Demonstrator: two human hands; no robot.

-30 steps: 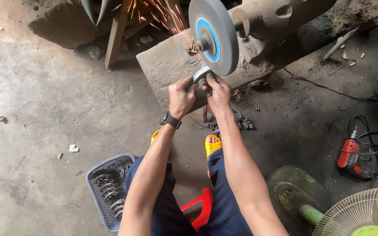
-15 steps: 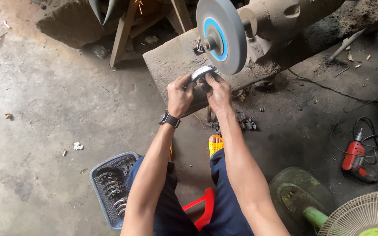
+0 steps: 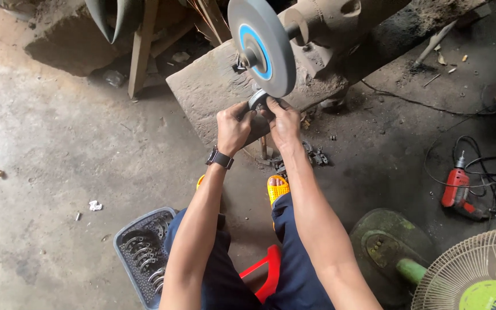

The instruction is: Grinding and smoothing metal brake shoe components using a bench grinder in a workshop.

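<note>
A grey grinding wheel [image 3: 262, 43] with a blue centre spins on a bench grinder [image 3: 340, 23] mounted on a concrete block [image 3: 202, 92]. My left hand [image 3: 233, 126] and my right hand [image 3: 284, 121] together grip a small round metal part [image 3: 258, 99], pressed up against the wheel's lower edge. A black watch sits on my left wrist. The part is mostly hidden by my fingers.
A grey plastic basket [image 3: 130, 252] of curved metal parts stands by my left knee. A red stool [image 3: 268, 270] is under me. A red power drill [image 3: 460, 189] with black cable lies at right, a green fan [image 3: 472, 275] at bottom right. Metal scraps [image 3: 311, 155] lie near my yellow sandals.
Both hands have lifted the part slightly up against the wheel's lower edge. The sparks seen a second ago behind the wheel are gone.
</note>
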